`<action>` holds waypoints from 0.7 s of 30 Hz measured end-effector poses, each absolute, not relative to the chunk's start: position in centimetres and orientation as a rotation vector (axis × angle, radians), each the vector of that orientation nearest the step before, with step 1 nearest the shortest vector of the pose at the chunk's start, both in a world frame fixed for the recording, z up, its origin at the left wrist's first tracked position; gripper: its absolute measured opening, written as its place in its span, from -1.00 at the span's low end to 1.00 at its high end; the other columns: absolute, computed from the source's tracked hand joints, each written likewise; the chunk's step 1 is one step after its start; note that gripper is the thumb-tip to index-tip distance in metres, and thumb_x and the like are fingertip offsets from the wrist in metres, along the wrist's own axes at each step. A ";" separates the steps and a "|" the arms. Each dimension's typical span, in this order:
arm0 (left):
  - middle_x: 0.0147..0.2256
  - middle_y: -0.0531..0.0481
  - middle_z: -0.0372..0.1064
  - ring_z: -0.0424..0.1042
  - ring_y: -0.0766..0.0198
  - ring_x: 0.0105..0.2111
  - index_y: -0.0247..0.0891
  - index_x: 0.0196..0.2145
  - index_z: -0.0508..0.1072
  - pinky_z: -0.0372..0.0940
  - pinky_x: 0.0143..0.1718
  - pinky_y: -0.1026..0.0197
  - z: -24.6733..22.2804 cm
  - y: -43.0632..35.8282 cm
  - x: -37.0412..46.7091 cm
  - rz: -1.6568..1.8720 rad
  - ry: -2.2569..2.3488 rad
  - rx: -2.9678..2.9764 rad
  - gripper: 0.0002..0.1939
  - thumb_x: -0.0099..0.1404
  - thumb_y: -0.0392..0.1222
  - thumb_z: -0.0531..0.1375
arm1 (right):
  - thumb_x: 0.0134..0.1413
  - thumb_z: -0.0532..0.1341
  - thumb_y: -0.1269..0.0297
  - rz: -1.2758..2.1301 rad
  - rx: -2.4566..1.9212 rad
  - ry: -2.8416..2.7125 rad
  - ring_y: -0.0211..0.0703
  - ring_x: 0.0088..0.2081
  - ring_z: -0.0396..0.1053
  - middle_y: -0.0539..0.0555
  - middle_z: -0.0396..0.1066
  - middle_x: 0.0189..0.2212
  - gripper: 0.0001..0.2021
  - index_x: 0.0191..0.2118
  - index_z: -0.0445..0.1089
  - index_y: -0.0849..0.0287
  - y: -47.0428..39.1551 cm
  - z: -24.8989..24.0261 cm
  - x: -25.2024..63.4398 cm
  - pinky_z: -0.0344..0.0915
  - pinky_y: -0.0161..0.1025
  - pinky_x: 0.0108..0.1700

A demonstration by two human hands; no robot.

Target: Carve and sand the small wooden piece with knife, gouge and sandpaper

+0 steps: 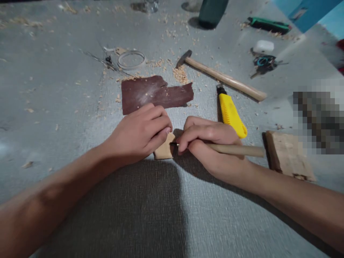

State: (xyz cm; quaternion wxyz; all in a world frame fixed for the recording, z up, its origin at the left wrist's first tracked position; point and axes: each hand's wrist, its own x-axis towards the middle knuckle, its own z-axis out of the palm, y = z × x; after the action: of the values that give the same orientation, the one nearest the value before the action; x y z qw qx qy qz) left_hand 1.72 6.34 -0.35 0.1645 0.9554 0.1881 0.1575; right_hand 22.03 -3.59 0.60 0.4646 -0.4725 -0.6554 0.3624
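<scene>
A small pale wood piece (163,149) lies on the grey table, partly hidden beneath my left hand (146,132), whose curled fingers hold it. From the right, my right hand (215,141) grips a tool with a light wooden handle (242,149). Its dark, thin tip meets the right edge of the wood piece. Just beyond my left hand is a torn sheet of dark red-brown sandpaper (145,93). A yellow cutter (232,114) rests beyond my right hand.
A hammer (223,77) lies behind the cutter. Wood shavings (180,74) are scattered around. At the right are a rough wood block (288,154), keys (264,64) and a white case (263,46). Farther back are a green-black cutter (268,25), a dark container (212,13) and a ring (131,60).
</scene>
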 end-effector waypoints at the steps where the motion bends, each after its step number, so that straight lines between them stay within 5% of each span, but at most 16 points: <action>1: -0.18 -0.12 0.45 0.37 0.10 -0.18 -0.22 -0.18 0.49 0.30 -0.13 -0.01 -0.4 6.3 1.7 0.450 0.526 2.721 -0.70 0.60 -0.12 0.00 | 0.12 0.16 0.64 0.897 -1.164 -1.609 -0.33 -0.43 0.42 -0.07 0.45 -0.47 -0.65 -0.47 0.55 0.08 -3.5 0.6 22.1 0.38 -0.33 -0.31; 6: -0.18 -0.12 0.45 0.39 0.08 -0.16 -0.20 -0.18 0.48 0.30 -0.10 -0.03 -0.3 6.4 1.7 0.452 0.560 2.714 -0.71 0.59 -0.13 -0.01 | 0.07 0.13 0.64 0.992 -1.138 -1.559 -0.30 -0.51 0.37 -0.08 0.39 -0.56 -0.66 -0.55 0.46 0.09 -3.7 0.5 22.6 0.31 -0.31 -0.45; 16: -0.18 -0.12 0.44 0.37 0.09 -0.17 -0.21 -0.20 0.46 0.30 -0.11 -0.03 -0.2 6.4 1.7 0.450 0.567 2.720 -0.72 0.59 -0.16 -0.01 | 0.23 0.16 0.56 0.936 -1.093 -1.643 -0.22 -0.29 0.53 -0.01 0.57 -0.33 -0.68 -0.29 0.61 0.04 -3.7 0.4 22.1 0.49 -0.24 -0.22; 21: -0.19 -0.11 0.45 0.39 0.09 -0.16 -0.22 -0.21 0.47 0.29 -0.10 -0.02 -0.3 6.4 1.7 0.469 0.590 2.686 -0.73 0.58 -0.15 0.02 | 0.17 0.15 0.60 0.871 -1.068 -1.707 -0.30 -0.44 0.43 -0.07 0.47 -0.48 -0.67 -0.43 0.53 0.06 -3.9 0.1 22.4 0.41 -0.29 -0.33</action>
State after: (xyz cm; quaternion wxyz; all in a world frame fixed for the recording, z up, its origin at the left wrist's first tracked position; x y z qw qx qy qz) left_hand 1.73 6.36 -0.26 0.1752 0.9479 0.2081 0.1655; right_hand 22.43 -3.88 0.14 0.4564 -0.4333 -0.6923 0.3531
